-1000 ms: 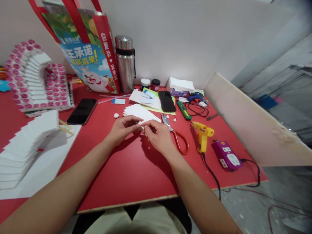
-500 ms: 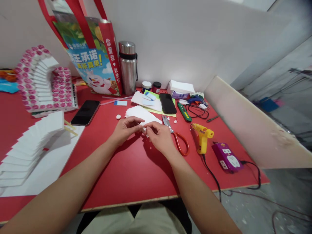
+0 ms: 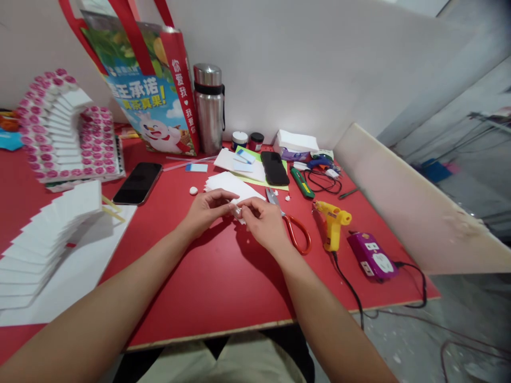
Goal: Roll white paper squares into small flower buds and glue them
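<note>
Above the table [image 3: 223,282], the scrap [image 3: 238,213] looks small, white.

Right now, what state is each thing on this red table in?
Left hand, shut on the white piece.
Right hand, shut on the white piece too.
Scissors, blades closed, lying flat.
Glue gun, resting untouched, cord attached.
Flask, upright, capped.
Near phone, flat, screen dark.
Far phone, flat, screen dark.
Bag, standing upright.
</note>
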### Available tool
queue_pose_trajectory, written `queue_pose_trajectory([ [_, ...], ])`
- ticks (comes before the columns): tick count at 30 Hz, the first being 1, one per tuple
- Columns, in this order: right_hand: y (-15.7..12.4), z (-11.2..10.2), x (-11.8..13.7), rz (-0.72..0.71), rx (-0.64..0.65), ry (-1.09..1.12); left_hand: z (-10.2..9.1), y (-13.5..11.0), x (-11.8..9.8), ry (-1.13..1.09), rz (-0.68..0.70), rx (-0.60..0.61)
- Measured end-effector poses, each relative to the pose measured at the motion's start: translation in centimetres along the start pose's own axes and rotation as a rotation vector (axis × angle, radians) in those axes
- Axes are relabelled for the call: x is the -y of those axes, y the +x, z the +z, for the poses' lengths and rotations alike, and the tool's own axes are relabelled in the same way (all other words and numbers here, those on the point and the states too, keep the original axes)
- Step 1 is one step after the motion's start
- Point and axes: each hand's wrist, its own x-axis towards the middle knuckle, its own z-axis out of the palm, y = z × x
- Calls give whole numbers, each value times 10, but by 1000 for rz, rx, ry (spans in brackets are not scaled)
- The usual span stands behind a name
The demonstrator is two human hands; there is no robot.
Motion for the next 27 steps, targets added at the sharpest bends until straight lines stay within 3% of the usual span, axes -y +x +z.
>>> queue_pose_trajectory([
  [20,0,0,0,16,-18,69,-1,1,1,-16,-20,-15],
  [27,3,-7,4,68,-166,149,-2,3,7,-22,-10,-35],
])
